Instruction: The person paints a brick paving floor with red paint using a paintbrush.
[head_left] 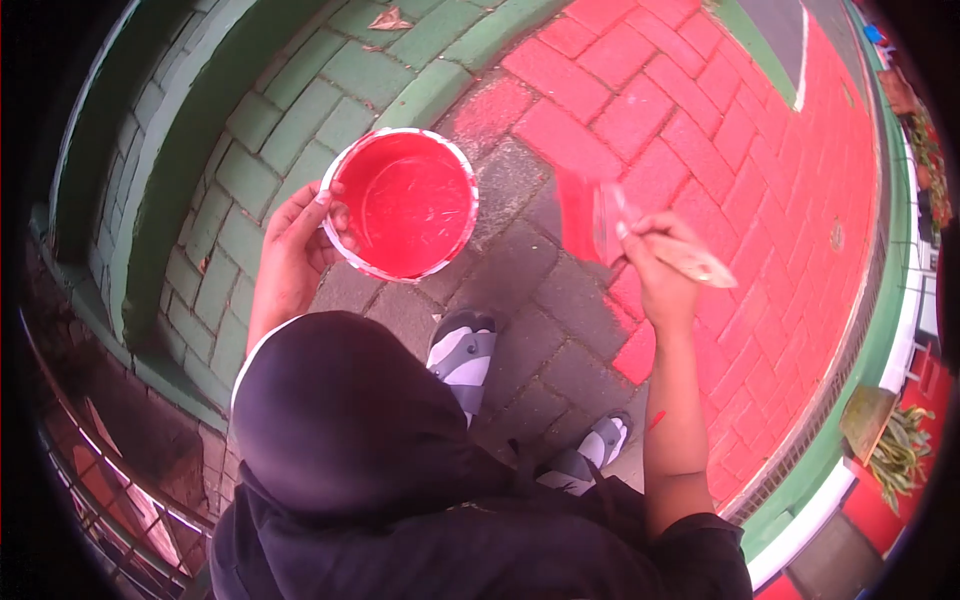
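My left hand (305, 235) grips the rim of a round paint bucket (415, 205), thumb outside and fingertips over the edge. Red paint coats the inside of the bucket, and its pale rim is smeared with red. In my right hand (660, 255) is a wide paintbrush (690, 260), held by its light wooden handle. The brush head, slightly blurred, is over the boundary between wet red pavers and bare grey pavers (575, 330). A red smear marks my right forearm.
Red-painted pavers (760, 220) spread to the right, green-painted pavers (240, 170) and curbs to the left. My sandalled feet (465, 360) stand on grey pavers. A potted plant (895, 455) is at the far right, a metal railing (110, 480) at lower left.
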